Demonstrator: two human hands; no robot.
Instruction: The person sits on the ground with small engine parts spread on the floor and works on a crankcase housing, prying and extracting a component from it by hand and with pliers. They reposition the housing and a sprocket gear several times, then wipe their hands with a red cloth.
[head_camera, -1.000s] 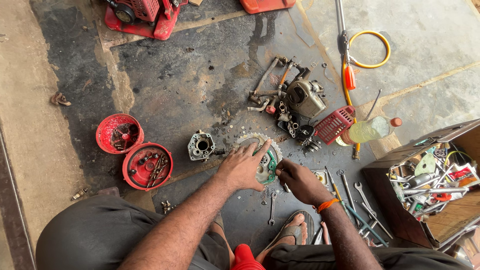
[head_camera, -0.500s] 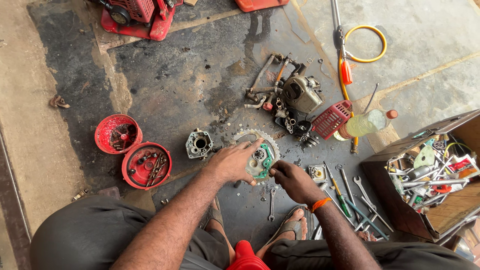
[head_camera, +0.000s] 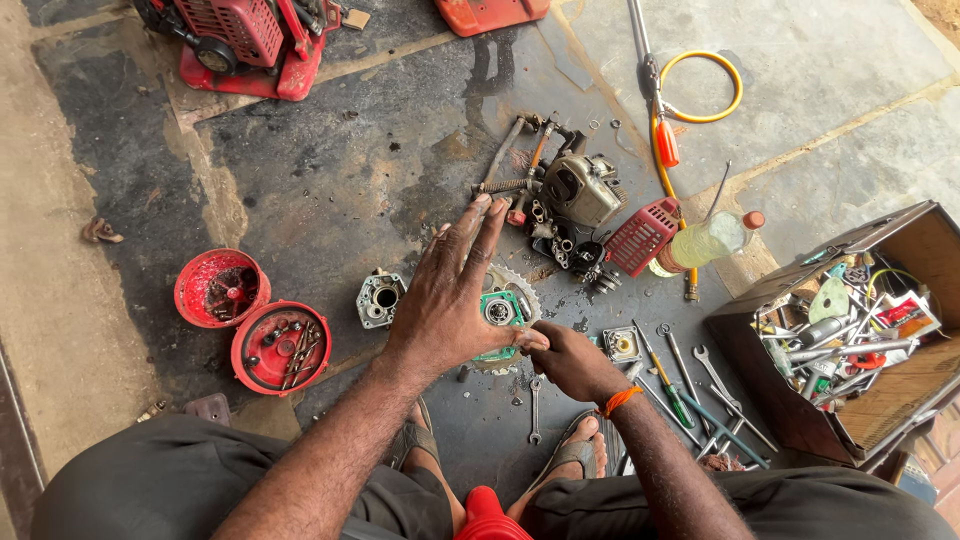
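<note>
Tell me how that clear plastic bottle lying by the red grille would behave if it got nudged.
The plastic bottle lies on its side, so it would probably roll. It seems partly filled with pale yellow liquid, so likely heavier than it looks and sloshy. The orange cap appears on, so a spill seems unlikely. The floor looks oily, so it may slide.

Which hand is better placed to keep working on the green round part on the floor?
Probably the right hand: its fingers pinch at the edge of the green round part. The left hand hovers above it, fingers spread.
</note>
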